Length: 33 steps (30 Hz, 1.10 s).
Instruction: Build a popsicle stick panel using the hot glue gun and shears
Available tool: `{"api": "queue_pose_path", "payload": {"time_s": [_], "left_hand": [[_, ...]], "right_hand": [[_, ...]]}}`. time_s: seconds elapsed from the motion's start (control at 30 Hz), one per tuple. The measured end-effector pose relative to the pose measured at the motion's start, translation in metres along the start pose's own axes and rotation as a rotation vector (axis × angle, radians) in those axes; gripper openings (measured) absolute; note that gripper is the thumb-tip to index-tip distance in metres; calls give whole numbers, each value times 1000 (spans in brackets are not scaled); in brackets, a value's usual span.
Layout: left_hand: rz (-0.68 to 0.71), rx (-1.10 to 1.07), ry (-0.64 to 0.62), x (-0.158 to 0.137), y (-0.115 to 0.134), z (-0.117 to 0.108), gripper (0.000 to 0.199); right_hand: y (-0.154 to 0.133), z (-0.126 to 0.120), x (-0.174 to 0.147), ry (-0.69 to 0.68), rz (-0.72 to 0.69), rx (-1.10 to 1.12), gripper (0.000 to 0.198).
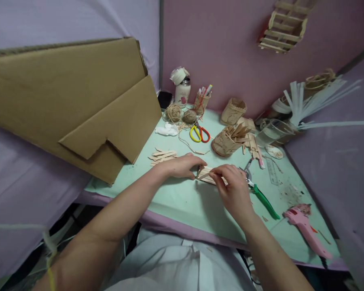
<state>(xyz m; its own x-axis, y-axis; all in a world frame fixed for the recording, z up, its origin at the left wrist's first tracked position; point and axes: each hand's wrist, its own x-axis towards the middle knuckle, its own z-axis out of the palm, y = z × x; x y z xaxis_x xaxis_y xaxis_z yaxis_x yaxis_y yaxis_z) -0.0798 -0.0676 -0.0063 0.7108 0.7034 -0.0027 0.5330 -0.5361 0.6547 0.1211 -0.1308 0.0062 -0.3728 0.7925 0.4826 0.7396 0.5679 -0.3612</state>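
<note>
A small panel of wooden craft sticks (211,181) lies side by side on the pale green tabletop between my hands. My left hand (186,165) grips its left end, thumb at the near corner and fingers at the far one. Above the panel, my right hand (234,186) pinches a thin craft stick (204,176) between thumb and fingertips, slanting across the panel's left part. My right palm and fingers hide the panel's right end. Just left of my left hand is a loose pile of craft sticks (164,155). Green-handled pliers (262,200) rest right of my right hand.
Behind the hands are yellow-and-red scissors (200,133), twine balls (173,113) and a stick-filled holder (226,142). A pink glue gun (307,230) lies at the right. Large cardboard (79,93) leans over the left side. A clear ruler (272,171) lies right.
</note>
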Motion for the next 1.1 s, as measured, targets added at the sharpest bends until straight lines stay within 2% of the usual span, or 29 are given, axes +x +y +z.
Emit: {"api": "queue_pose_path", "payload": {"time_s": [0.1,0.23,0.53,0.7,0.9,1.1], "left_hand": [[-2,14,-69,-1,2,-3,44],[-31,11,-86,-2,-1,-1,44],[-14,26,-91,-2,0,0,38],[-3,28,-83,-2,-3,2,40],[70,30,-82,-3,-4,3,36],[85,54,-48,-3,-7,8,31]], "right_hand": [[3,3,-1,15,-22,-5,16],[6,5,-3,11,-42,-11,14],[5,8,-2,26,-61,-13,15],[7,9,-3,26,-67,-29,15],[5,10,-3,38,-71,-27,13],[4,13,-3,57,-80,-39,12]]}}
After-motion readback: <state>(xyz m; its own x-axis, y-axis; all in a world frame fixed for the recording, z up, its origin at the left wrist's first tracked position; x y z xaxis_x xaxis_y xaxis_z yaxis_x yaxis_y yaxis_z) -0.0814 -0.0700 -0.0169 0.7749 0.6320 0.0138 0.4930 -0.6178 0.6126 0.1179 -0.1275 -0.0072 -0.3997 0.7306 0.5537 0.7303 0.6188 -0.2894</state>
